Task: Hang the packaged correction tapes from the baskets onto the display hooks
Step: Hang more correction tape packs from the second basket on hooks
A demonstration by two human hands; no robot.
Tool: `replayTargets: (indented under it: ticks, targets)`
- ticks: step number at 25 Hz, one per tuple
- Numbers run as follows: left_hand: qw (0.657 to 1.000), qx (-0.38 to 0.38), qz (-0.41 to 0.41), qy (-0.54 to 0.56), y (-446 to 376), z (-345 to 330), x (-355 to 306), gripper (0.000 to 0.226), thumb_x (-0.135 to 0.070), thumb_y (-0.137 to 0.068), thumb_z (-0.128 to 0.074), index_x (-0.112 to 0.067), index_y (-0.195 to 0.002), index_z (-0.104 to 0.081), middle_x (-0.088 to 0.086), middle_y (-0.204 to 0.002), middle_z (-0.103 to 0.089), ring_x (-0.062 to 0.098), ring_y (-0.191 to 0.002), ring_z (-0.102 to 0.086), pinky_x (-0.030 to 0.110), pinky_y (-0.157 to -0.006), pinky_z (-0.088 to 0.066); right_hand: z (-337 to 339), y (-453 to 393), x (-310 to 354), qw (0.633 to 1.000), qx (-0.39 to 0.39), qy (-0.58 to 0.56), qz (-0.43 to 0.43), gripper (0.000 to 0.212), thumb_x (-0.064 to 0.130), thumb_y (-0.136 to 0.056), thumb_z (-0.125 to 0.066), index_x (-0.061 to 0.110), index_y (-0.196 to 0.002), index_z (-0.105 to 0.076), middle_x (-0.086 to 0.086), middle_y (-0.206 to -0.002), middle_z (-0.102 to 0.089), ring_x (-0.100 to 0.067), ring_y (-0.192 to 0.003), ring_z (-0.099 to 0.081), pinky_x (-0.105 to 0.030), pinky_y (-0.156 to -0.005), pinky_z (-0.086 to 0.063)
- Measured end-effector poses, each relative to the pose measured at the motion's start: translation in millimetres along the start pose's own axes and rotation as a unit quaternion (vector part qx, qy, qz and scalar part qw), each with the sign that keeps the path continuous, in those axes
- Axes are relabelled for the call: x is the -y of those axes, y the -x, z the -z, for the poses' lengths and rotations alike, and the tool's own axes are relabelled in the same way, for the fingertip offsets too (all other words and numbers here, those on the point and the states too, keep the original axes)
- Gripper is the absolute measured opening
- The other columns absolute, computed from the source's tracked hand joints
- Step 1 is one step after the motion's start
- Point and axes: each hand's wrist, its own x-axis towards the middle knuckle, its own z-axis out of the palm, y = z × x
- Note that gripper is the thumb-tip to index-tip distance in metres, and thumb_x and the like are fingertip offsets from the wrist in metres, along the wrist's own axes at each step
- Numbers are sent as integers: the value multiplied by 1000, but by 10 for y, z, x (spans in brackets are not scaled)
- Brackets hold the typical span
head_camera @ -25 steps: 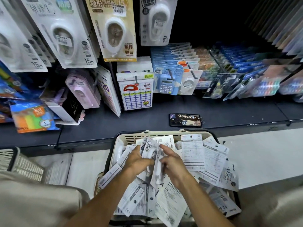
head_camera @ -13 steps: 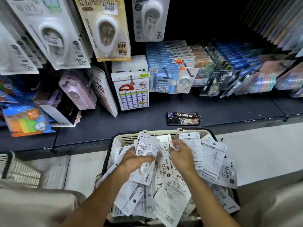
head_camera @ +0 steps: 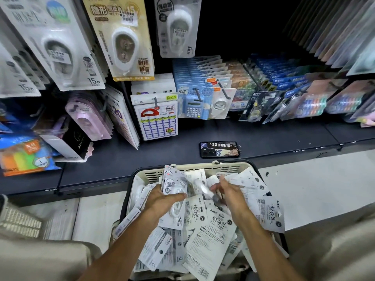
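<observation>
A dark, flat shelf (head_camera: 162,157) runs under rows of hanging packs (head_camera: 123,37). Below it sits a cream slotted plastic basket (head_camera: 203,169), heaped with white card-backed correction tapes (head_camera: 211,236), flat and printed, some with clear blisters. The left hand (head_camera: 162,199) grips 1 such pack (head_camera: 174,191), thumb clamped across its blister. The right hand (head_camera: 229,193) hovers over the heap, fingers spread. A phone (head_camera: 220,149) lies on the shelf.

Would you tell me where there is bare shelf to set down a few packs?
The dark shelf is bare right of the phone, and between the phone and the black box. The basket is crammed.
</observation>
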Motion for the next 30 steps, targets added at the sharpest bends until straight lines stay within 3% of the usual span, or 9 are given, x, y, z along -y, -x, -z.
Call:
replayTargets:
  ticks: [2,5,10,14,17,20,24,28,30]
  targets:
    - [1000,0,-1,5,3,9,1,56,-22,-65,-96,-18,-111,-65,3,-106,-77,25,-101,-72,45,-98,-56,-100,4,-39,998,44,45,30,13,24,-98,-64,11,-99,-64,-5,-87,-69,-14,-65,-64,-25,-56,-50]
    - [1000,11,-7,7,4,8,9,57,-19,-63,-96,-20,-109,-64,1,-103,-78,23,-96,-74,44,-94,-58,-138,-13,-57,993,79,70,49,28,19,-90,-75,17,-111,-56,-8,-103,-69,-15,-67,-64,-29,-58,-52]
    - [998,35,-16,40,81,27,-21,53,-8,-65,-93,-16,-110,-67,3,-96,-80,25,-90,-77,44,-88,-61,-110,-2,-22,986,137,74,54,47,7,-71,-88,11,-100,-51,-5,-105,-67,-11,-78,-72,-26,-59,-57]
    - [990,74,-69,99,299,63,-507,50,-3,-68,-90,-14,-112,-70,4,-92,-81,22,-82,-79,29,-61,-60,-150,141,132,977,148,-87,129,54,10,-67,-91,19,-100,-49,-12,-100,-75,-25,-84,-75,-31,-67,-59]
    - [978,69,-146,128,596,306,-1148,58,-14,-59,-96,-18,-111,-69,6,-95,-81,26,-84,-79,35,-66,-63,-151,307,645,941,147,-225,204,59,25,-53,-99,30,-97,-60,-18,-108,-74,-35,-91,-75,-41,-70,-61]
    - [961,53,-246,115,983,697,-1802,80,-32,-42,-97,-23,-115,-67,3,-99,-81,25,-88,-79,41,-80,-62,-148,516,1358,907,160,-254,295,59,34,-59,-98,28,-106,-62,-18,-114,-74,-34,-96,-74,-40,-73,-62]
    - [932,-18,-352,83,1353,1177,-2528,75,-38,-36,-97,-33,-104,-67,-6,-93,-81,17,-81,-79,36,-73,-61,-107,717,2235,882,127,-230,391,47,30,-78,-80,27,-120,-59,-4,-115,-75,-21,-100,-72,-40,-80,-59]
    - [914,-37,-385,121,1381,1328,-2675,82,-30,-36,-100,-29,-110,-66,-4,-94,-81,19,-82,-79,36,-72,-60,-143,730,2714,880,95,-173,432,41,22,-84,-74,25,-121,-58,6,-115,-75,-13,-101,-72,-29,-73,-58]
    - [911,-23,-376,169,1318,1290,-2648,77,-29,-40,-96,-24,-111,-68,4,-94,-81,26,-84,-79,39,-72,-62,-159,704,2807,887,67,-136,436,34,20,-90,-73,33,-119,-60,8,-123,-72,-14,-114,-67,-33,-85,-57]
